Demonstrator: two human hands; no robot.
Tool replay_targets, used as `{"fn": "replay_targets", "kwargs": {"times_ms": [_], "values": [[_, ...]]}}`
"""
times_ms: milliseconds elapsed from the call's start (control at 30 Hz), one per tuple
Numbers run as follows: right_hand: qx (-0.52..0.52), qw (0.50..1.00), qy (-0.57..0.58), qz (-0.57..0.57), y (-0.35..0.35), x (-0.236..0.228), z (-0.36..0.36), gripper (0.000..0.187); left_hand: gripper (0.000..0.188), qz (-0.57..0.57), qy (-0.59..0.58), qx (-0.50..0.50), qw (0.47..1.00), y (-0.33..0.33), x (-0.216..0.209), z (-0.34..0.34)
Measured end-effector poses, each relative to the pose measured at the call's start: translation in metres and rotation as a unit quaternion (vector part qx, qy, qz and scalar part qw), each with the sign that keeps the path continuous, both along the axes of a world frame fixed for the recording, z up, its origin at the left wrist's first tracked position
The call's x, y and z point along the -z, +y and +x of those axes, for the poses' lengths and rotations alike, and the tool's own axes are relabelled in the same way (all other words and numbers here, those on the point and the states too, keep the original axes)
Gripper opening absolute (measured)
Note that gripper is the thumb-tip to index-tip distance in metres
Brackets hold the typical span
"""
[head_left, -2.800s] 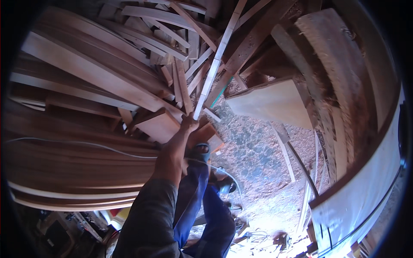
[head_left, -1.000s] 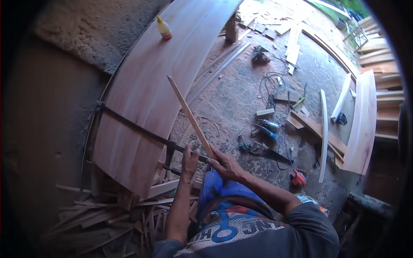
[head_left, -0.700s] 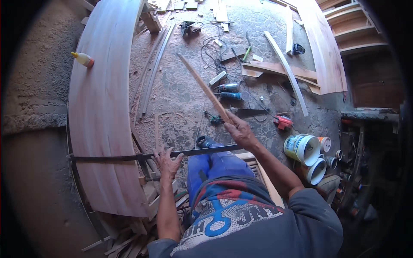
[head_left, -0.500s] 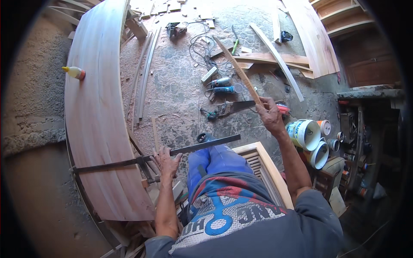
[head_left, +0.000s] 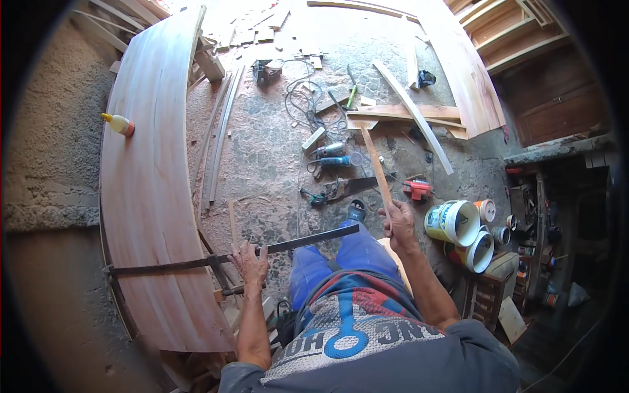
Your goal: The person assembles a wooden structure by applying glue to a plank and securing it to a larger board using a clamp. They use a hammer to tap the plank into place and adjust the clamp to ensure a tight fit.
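My right hand is closed round the near end of a thin wooden strip, which points away over the floor. My left hand lies over the dark metal bar clamp, its fingertips reaching past the bar and the thumb apart on the right. The clamp crosses the near end of a wide wooden panel, and its free end juts out over my legs. A glue bottle with a yellow tip lies on the panel.
Ahead on the floor are a handsaw, blue power tools, a red tool, tangled cables and a long pale batten. Buckets lie on the right. Another panel stands at the far right.
My right hand has come nearer my body, and the strip's far end has dropped back toward me. My left hand stays on the clamp, fingers less spread. My legs have shifted, covering most of a slatted frame.
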State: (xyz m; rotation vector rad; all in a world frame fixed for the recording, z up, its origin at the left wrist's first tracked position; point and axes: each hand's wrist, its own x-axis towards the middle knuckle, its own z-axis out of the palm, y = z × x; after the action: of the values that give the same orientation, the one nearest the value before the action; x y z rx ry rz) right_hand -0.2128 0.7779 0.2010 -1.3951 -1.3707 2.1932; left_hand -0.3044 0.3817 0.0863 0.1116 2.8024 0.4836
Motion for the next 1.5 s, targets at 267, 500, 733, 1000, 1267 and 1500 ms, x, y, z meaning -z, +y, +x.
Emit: {"fn": "replay_targets", "kwargs": {"times_ms": [267, 500, 733, 1000, 1267, 1500], "values": [[-0.112, 0.993, -0.023, 0.024, 0.086, 0.028, -0.073, 0.041, 0.052, 0.123, 0.194, -0.117, 0.966, 0.061, -0.006, 0.036], [-0.204, 0.977, 0.01, -0.067, 0.177, 0.023, -0.131, 0.027, 0.038, 0.238, 0.098, -0.15, 0.954, 0.209, -0.027, 0.113], [-0.263, 0.962, 0.021, -0.064, 0.213, 0.002, -0.169, 0.026, 0.032, 0.365, -0.042, -0.136, 0.92, 0.304, -0.027, 0.112], [-0.408, 0.912, 0.024, 0.027, 0.218, 0.009, -0.145, 0.063, 0.028, 0.383, 0.024, -0.18, 0.906, 0.325, -0.035, 0.06], [-0.584, 0.752, 0.158, 0.262, 0.201, 0.019, -0.225, 0.073, 0.026, 0.355, 0.124, -0.329, 0.866, 0.281, -0.043, -0.036], [-0.666, 0.549, 0.219, 0.454, 0.092, 0.026, -0.376, 0.064, 0.025, 0.277, 0.231, -0.482, 0.798, 0.151, 0.003, -0.15]]}}
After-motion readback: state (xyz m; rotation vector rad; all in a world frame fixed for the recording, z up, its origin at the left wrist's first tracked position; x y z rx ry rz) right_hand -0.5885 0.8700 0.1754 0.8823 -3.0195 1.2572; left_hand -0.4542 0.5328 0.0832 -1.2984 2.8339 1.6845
